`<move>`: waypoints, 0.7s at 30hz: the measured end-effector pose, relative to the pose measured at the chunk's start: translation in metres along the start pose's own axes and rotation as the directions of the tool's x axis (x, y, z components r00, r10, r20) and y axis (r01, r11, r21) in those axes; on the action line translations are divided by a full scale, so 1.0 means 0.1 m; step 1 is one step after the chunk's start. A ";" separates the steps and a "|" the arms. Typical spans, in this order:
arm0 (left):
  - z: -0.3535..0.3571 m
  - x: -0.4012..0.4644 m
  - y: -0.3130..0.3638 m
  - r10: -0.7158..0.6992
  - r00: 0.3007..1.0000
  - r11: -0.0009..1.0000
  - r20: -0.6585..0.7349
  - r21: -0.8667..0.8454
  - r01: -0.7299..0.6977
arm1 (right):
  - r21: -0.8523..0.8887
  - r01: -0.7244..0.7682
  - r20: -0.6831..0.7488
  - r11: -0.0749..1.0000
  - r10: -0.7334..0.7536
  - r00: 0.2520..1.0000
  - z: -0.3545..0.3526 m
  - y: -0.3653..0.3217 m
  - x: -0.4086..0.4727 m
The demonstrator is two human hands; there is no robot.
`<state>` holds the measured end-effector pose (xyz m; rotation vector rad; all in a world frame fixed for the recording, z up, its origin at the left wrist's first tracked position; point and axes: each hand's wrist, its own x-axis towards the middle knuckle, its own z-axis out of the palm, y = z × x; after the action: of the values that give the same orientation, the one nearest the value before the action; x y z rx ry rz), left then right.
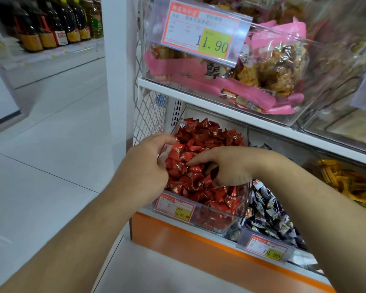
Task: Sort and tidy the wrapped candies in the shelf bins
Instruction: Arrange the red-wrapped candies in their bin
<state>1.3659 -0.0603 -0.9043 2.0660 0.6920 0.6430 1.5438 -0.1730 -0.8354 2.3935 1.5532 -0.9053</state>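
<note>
A clear plastic bin on the lower shelf is heaped with red wrapped candies. My left hand rests at the bin's left edge, its fingers curled around the rim and touching the red candies there. My right hand lies on top of the pile in the middle of the bin, index finger stretched to the left onto the candies, the other fingers curled down into them. Whether either hand grips a single candy is hidden.
Right of the red bin stand a bin of dark blue wrapped candies and a bin of yellow ones. The shelf above carries a clear bin of pink snack packs with a price tag. Bottles line a far shelf; tiled floor lies left.
</note>
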 end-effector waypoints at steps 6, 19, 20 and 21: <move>-0.11 0.03 0.03 -0.066 0.994 0.977 0.090 -0.199 0.083 | 0.074 0.163 -0.142 0.984 -0.152 0.978 0.00 -0.12 -0.03; -0.10 0.03 0.02 -0.072 0.993 0.976 0.094 -0.197 0.090 | -0.102 0.169 -0.333 0.980 -0.194 0.923 0.35 0.10 0.40; -0.10 0.03 0.01 -0.071 0.993 0.978 0.094 -0.191 0.088 | -0.114 0.150 -0.351 0.982 -0.181 0.919 0.33 0.13 0.39; -0.10 0.02 0.01 -0.068 0.993 0.978 0.092 -0.188 0.085 | -0.126 0.133 -0.367 0.983 -0.171 0.915 0.32 0.14 0.37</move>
<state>1.3611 -0.0539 -0.8976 1.8682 0.6317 0.5520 1.5536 -0.1639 -0.8846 2.5087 1.8874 -0.3863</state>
